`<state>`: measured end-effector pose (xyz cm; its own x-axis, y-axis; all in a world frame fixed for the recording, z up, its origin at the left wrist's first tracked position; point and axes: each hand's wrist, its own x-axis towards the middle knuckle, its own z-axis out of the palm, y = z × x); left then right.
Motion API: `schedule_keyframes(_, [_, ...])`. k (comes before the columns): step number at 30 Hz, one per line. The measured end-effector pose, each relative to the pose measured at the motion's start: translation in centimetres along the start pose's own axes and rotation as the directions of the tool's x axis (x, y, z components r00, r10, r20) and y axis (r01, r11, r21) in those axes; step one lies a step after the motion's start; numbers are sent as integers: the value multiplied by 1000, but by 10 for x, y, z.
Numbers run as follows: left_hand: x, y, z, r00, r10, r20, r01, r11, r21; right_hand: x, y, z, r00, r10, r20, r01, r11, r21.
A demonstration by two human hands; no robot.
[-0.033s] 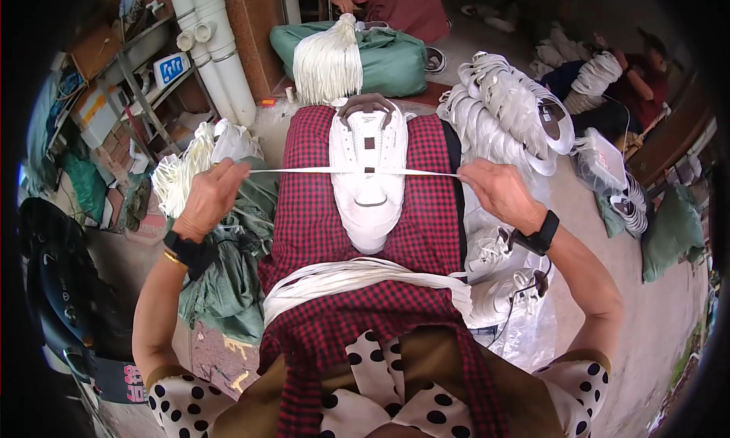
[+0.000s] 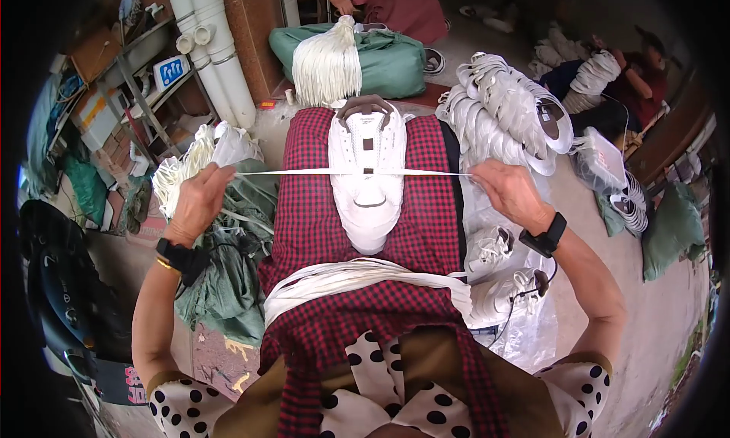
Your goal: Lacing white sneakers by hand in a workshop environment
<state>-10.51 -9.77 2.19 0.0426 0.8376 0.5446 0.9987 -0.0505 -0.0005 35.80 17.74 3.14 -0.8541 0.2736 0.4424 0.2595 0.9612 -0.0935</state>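
Observation:
A white shoe upper [image 2: 369, 210] lies on my lap over a red-and-black checked apron [image 2: 304, 202], its toe end toward me. One flat white shoelace [image 2: 304, 171] is stretched taut from side to side across the upper. Its left part is pinched in the fingers of my left hand [image 2: 199, 198], and its right part in those of my right hand [image 2: 511, 193]. Both hands are closed and held out wide of the upper. Nearer my waist, a bundle of white shoelaces [image 2: 342, 278] lies across the apron.
Stacked white shoe uppers [image 2: 506, 111] stand at the far right. Laced white shoes [image 2: 502, 297] rest beside my right leg. A green sack [image 2: 395, 65] carries hanging white laces [image 2: 327, 61] before a co-worker. Another person [image 2: 639, 80] sits far right. Shelves [image 2: 144, 65] stand left.
Both my hands have moved slightly farther apart along the lace, the left going left and the right going right. The shoe upper stays in place.

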Motion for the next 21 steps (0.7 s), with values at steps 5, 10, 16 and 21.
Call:
schedule_keyframes(5, [-74, -40, -67, 977, -197, -83, 208, 966, 155, -71, 48, -56, 963, 227, -143, -247, 960, -136])
schedule_keyframes(10, [-131, -86, -113, 936, -282, -211, 334, 900, 279, -143, 83, -106, 865, 437, -247, -499, 800, -333])
schedule_keyframes(16, [-191, -136, -168, 853, -406, -329, 502, 810, 302, -231, 134, -146, 760, 546, -352, -649, 605, -462])
schedule_keyframes(21, [-236, -169, -179, 835, -352, -423, 538, 686, 490, -285, 164, -152, 704, 530, -473, -697, 384, -606])
